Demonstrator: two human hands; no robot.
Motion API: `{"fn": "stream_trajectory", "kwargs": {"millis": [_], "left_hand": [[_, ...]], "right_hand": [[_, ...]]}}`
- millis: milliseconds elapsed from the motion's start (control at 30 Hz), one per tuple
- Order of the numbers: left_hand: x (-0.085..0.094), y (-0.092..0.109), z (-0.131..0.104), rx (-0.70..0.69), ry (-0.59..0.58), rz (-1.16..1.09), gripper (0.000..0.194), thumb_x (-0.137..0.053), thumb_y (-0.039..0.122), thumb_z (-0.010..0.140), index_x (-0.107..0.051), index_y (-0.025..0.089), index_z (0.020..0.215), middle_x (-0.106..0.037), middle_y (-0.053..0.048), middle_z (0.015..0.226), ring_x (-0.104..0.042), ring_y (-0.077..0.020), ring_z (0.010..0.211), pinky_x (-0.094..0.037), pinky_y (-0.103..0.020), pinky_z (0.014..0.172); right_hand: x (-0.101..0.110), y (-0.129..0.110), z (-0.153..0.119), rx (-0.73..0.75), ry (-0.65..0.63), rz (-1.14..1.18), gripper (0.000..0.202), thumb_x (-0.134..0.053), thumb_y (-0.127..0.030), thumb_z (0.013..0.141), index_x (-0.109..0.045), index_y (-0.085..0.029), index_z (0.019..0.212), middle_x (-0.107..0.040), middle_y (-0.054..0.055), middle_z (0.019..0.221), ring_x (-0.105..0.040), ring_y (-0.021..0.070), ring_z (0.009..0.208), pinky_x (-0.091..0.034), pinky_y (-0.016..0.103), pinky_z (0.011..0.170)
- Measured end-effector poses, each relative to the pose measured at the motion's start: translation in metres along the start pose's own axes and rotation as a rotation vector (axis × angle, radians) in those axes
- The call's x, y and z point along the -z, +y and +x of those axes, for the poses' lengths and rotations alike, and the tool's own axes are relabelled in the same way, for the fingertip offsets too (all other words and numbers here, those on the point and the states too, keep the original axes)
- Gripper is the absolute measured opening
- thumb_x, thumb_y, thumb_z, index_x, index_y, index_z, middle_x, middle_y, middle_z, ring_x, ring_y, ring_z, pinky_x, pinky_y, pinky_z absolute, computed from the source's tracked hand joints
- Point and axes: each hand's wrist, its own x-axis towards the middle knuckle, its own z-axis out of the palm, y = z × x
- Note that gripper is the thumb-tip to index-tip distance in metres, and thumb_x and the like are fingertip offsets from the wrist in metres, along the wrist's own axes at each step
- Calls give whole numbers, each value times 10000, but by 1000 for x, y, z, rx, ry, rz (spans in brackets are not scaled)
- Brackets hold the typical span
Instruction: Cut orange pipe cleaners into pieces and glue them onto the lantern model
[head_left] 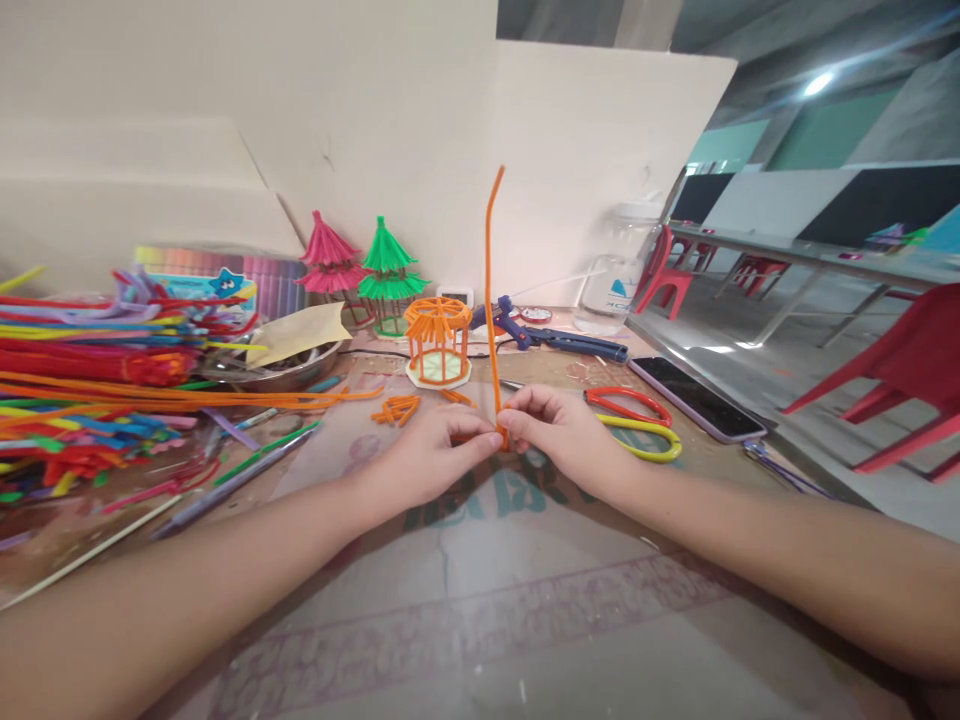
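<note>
An orange pipe cleaner stands nearly upright, its top bent slightly to the right. My left hand pinches its lower end from the left, and my right hand pinches it from the other side; the fingertips almost meet. Just behind the hands is a small round orange frame on a pale base. Short orange pieces lie in a small pile left of the fingers. Scissors with red and yellow handles rest beside my right hand.
Bundles of coloured pipe cleaners fill the left side, near a metal bowl. Pink and green tiered models stand at the back. A glue gun, blue-handled pliers, a bottle and a phone are on the right.
</note>
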Motion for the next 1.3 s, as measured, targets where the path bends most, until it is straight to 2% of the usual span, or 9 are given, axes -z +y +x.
{"fn": "stream_trajectory", "kwargs": {"millis": [267,367,467,633,767,900,1300], "left_hand": [[0,-1,-1,-59,-9,8,277,-517,310,912,-708,143,802,-678,-33,784,-604,-137,747,-450,-244,702],[1,1,-1,-61,-14,9,285,-496,311,917,-698,144,805,-654,-22,748,-588,-136,731,-442,-242,680],[2,4,-1,-24,-5,24,289,-472,258,904,-668,139,728,-621,-11,702,-565,-131,699,-430,-240,655],[0,4,-1,-1,-2,-30,154,-551,157,798,-700,152,836,-685,-19,831,-621,-138,783,-466,-240,727],[-1,2,-1,-14,-16,-30,162,-557,230,842,-697,149,827,-683,-24,823,-614,-136,774,-466,-243,727],[0,1,-1,-16,-24,3,325,-491,354,913,-685,132,778,-643,-30,751,-577,-137,725,-441,-244,671],[2,4,-1,-35,-25,1,318,-474,327,921,-647,136,736,-592,-9,693,-542,-124,681,-428,-237,653]], "right_hand": [[0,0,1,-33,-68,10,201,-697,-361,769,-624,-175,780,-609,-32,680,-515,79,559,-424,235,564],[0,-1,1,-31,-51,-2,207,-693,-364,774,-621,-170,774,-611,-29,669,-520,82,566,-433,238,576],[0,-3,0,-22,-15,-16,206,-681,-362,785,-609,-170,771,-618,-28,663,-512,79,556,-432,236,572],[-1,-3,0,7,12,-3,215,-693,-364,772,-584,-179,758,-604,-40,651,-509,79,552,-431,231,558],[-2,-3,-1,21,9,-3,225,-691,-371,773,-572,-181,749,-597,-39,661,-517,83,576,-436,234,576],[-2,-3,-4,25,-12,-19,237,-690,-388,777,-574,-182,761,-611,-23,696,-544,98,613,-447,247,598],[-1,-5,-4,49,4,-17,292,-697,-446,771,-554,-194,736,-583,-33,646,-501,91,557,-441,241,551]]}}
